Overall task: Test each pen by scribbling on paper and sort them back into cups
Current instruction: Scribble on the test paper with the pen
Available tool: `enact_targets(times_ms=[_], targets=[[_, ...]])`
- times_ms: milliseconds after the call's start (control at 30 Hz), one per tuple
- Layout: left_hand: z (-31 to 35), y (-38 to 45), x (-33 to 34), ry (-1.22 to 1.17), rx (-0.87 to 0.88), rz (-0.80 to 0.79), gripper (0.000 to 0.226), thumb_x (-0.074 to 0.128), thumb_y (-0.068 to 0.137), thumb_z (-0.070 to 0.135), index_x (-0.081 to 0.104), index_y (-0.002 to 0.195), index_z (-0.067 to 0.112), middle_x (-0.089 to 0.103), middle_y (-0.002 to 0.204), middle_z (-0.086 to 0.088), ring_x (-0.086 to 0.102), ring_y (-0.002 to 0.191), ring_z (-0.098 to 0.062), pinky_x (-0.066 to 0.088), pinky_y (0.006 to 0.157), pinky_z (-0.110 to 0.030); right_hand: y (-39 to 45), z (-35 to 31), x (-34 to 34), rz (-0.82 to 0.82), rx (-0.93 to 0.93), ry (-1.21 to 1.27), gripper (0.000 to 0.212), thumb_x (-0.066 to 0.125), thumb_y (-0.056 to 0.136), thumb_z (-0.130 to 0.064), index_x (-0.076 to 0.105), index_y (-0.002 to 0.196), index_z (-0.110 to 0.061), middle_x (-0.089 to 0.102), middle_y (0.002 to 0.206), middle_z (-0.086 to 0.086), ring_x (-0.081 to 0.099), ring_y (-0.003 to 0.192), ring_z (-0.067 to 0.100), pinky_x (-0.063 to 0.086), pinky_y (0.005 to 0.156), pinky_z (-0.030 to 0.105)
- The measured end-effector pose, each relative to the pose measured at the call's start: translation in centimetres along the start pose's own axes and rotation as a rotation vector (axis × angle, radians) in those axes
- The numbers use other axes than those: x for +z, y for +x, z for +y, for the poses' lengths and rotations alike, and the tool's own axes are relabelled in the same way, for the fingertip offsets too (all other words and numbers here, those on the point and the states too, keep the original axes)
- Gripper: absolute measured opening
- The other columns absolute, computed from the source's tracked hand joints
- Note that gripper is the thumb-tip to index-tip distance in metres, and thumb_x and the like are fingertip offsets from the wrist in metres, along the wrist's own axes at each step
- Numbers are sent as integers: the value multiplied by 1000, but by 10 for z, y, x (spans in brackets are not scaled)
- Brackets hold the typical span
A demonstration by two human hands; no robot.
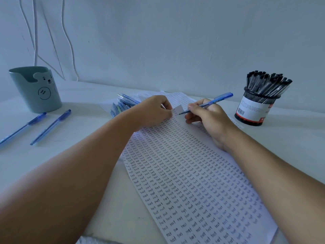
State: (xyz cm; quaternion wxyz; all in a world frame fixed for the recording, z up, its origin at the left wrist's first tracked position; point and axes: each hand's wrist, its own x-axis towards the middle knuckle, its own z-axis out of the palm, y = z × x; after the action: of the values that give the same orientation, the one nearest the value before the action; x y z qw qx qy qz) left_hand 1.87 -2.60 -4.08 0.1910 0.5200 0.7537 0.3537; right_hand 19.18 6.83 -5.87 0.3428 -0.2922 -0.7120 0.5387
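Two loose pens, two cups, one held pen.

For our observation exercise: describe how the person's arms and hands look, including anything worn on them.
Both forearms are bare, with no sleeves in view. The left hand and right hand wear no gloves, and no watch, bracelet or rings show. Short, unpainted nail on the right thumb.

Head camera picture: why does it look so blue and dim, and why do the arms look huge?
Head view: dim light with a bluish cast, no glare; the wide lens stretches the forearms near the lower edge and bends the paper; writing blurs toward the lower right, while the right hand with its pen stays fairly sharp.
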Motion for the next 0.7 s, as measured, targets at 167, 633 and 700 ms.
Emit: enact_targets(times_ms=[167, 633, 700], targets=[[-4, -1, 1, 33, 44, 2, 16, 75, 92, 25, 63, 103, 24, 66, 93, 6, 60, 77, -10, 44, 64, -25, 1, -1, -1, -65, -21, -173, 16, 60, 105, -29, 63, 100, -15, 76, 80, -4, 73, 84, 14, 55, 99, 40], [-3, -1, 3, 44, 62, -17, 6, 71, 94, 19, 69, 100, 20, 63, 83, 8, 57, 71, -8, 44, 62, -23, 5, 6, 0, -69, -53, -287, 14, 61, 104, -34, 63, 98, -22, 74, 80, -10, 63, 76, 8, 52, 87, 36], [-3, 0, 3, 40, 58, -18, 5, 70, 95, 20, 68, 100, 20, 62, 83, 8, 57, 71, -8, 44, 63, -24, 5, 6, 0, -71, -50, -287, 14, 61, 104, -34, 63, 98, -22, 74, 80, -10, 63, 75, 6, 51, 83, 31]])
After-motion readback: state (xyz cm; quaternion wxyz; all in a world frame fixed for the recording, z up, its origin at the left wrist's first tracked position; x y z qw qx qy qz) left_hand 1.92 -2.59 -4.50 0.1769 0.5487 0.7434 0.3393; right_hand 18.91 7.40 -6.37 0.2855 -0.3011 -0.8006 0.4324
